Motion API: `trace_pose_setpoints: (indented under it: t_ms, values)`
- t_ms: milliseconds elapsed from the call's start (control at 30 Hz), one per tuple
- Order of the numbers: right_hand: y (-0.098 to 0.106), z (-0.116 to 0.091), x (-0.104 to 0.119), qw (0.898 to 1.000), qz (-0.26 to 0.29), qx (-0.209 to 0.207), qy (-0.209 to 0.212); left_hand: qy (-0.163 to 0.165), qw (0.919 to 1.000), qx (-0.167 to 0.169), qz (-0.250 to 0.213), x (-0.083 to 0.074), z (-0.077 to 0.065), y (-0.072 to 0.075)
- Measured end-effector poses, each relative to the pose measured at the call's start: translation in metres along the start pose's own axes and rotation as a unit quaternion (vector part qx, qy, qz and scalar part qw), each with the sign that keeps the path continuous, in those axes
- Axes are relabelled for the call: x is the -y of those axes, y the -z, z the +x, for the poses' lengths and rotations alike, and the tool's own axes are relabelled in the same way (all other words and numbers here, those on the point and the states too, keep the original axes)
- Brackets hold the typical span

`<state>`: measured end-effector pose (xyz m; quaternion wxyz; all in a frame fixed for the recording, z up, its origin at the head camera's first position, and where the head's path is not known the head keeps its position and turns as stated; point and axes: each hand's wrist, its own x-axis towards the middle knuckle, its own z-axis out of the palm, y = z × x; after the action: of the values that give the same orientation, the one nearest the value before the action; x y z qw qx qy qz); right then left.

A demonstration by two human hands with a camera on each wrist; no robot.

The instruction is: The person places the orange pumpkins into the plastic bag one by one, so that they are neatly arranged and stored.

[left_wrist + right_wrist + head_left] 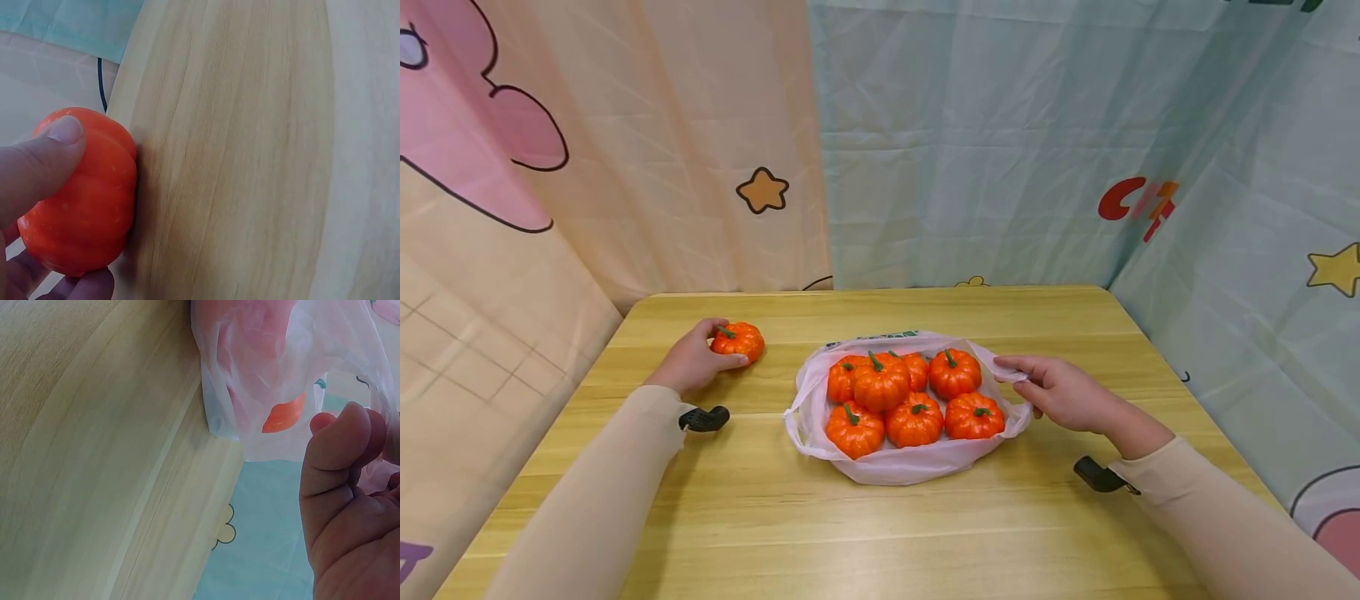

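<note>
My left hand (pixel 697 360) grips a small orange pumpkin (pixel 741 342) with a green stem at the table's far left. In the left wrist view the thumb lies across that pumpkin (pixel 87 194) and fingertips curl under its other side. A thin white plastic bag (pixel 902 473) lies spread in the middle, its mouth facing up, with several more orange pumpkins (pixel 913 421) inside, one resting on top of others. At the bag's right edge my right hand (pixel 1067 392) pinches the thin plastic (pixel 350 350) between thumb and fingers, holding that side raised.
The wooden table (pixel 880 542) has rounded far corners. Printed fabric curtains (pixel 962 167) hang behind it and along both sides. A black strap end (pixel 703 418) sticks out at the left wrist, and a similar black piece (pixel 1099 474) at the right.
</note>
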<state>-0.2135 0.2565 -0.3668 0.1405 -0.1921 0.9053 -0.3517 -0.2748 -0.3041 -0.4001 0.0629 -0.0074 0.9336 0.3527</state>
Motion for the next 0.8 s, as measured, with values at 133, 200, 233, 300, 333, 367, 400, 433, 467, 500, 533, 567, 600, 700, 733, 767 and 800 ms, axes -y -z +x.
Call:
trace_pose_setpoints:
  t_ms: [133, 200, 233, 300, 333, 367, 400, 433, 467, 500, 533, 567, 600, 700, 733, 767, 800]
  values:
    - [-0.0001, -0.0002, -0.0008, 1.000, 0.000, 0.000, 0.000, 0.002, 1.0000, 0.001, -0.001, 0.0000, 0.0002, 0.0001]
    - [-0.0002, -0.0003, -0.0010, 1.000, 0.001, 0.000, 0.001, 0.003, 1.0000, 0.001, -0.001, 0.0001, 0.0004, 0.0002]
    - [-0.0002, -0.0004, -0.0010, 1.000, 0.001, 0.000, 0.001, 0.004, 1.0000, 0.002, -0.001, 0.0003, 0.0005, 0.0003]
    - [-0.0001, -0.0005, -0.0010, 1.000, 0.001, 0.000, 0.000, 0.005, 1.0000, 0.002, 0.000, 0.0004, 0.0007, 0.0004]
    - [-0.0001, -0.0006, -0.0009, 1.000, 0.000, -0.001, 0.000, 0.005, 1.0000, 0.002, 0.000, 0.0006, 0.0009, 0.0003]
    - [-0.0001, -0.0006, -0.0008, 1.000, 0.000, -0.001, -0.001, 0.006, 1.0000, 0.002, 0.000, 0.0007, 0.0010, 0.0004]
    - [-0.0001, -0.0007, -0.0006, 1.000, -0.001, -0.002, -0.002, 0.006, 1.0000, 0.003, -0.001, 0.0007, 0.0010, 0.0004]
    - [-0.0001, -0.0008, -0.0004, 1.000, -0.003, -0.002, -0.003, 0.006, 1.0000, 0.003, -0.002, 0.0007, 0.0011, 0.0005]
    - [-0.0001, -0.0009, -0.0003, 1.000, -0.004, -0.003, -0.004, 0.005, 1.0000, 0.003, -0.002, 0.0006, 0.0010, 0.0004]
    - [-0.0001, -0.0009, -0.0001, 1.000, -0.005, -0.003, -0.005, 0.005, 1.0000, 0.004, -0.003, 0.0004, 0.0009, 0.0005]
    - [-0.0001, -0.0009, 0.0001, 1.000, -0.006, -0.004, -0.006, 0.005, 1.0000, 0.004, -0.004, 0.0001, 0.0007, 0.0004]
    - [0.0000, -0.0008, 0.0002, 1.000, -0.006, -0.004, -0.006, 0.005, 1.0000, 0.005, -0.003, -0.0001, 0.0005, 0.0005]
    - [0.0001, -0.0008, 0.0003, 1.000, -0.007, -0.004, -0.007, 0.005, 1.0000, 0.005, -0.004, -0.0004, 0.0003, 0.0005]
    - [0.0004, -0.0005, 0.0001, 1.000, -0.005, -0.004, -0.006, 0.005, 1.0000, 0.006, -0.003, -0.0007, 0.0002, 0.0003]
    - [0.0005, -0.0007, 0.0000, 1.000, -0.005, -0.004, -0.007, 0.005, 1.0000, 0.006, -0.003, -0.0006, 0.0003, 0.0004]
    - [0.0006, -0.0007, -0.0001, 1.000, -0.005, -0.005, -0.005, 0.004, 1.0000, 0.006, -0.002, -0.0005, 0.0002, 0.0005]
    - [0.0008, -0.0009, -0.0001, 1.000, -0.005, -0.006, -0.005, 0.004, 1.0000, 0.006, -0.001, -0.0005, 0.0003, 0.0005]
